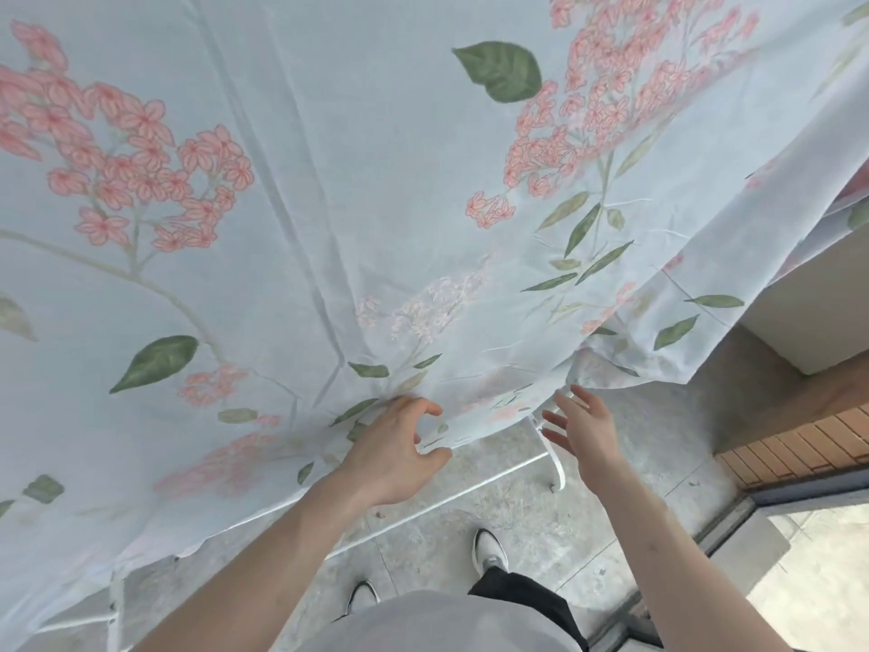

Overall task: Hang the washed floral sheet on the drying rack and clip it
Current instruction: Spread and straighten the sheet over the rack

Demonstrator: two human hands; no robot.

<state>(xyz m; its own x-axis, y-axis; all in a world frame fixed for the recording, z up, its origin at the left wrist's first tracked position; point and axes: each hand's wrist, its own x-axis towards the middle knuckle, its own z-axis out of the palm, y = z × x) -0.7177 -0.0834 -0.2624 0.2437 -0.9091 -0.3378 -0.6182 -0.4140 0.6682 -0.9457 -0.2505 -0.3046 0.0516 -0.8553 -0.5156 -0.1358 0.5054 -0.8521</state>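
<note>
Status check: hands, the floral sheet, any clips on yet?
Left hand pinches floral sheet at its edge. Right hand open, off the cloth. Sheet draped over white rack. No clips visible.

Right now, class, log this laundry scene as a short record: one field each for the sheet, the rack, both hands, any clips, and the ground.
sheet: pale blue floral sheet spread over the drying rack, near hem hanging unevenly
rack: white drying rack, mostly hidden under the sheet
left hand: left hand curled at the sheet's hem, thumb and fingers closing on the fabric
right hand: right hand open, fingers spread, just below the hem
clips: none visible
ground: grey concrete floor, person's shoes on it
</note>
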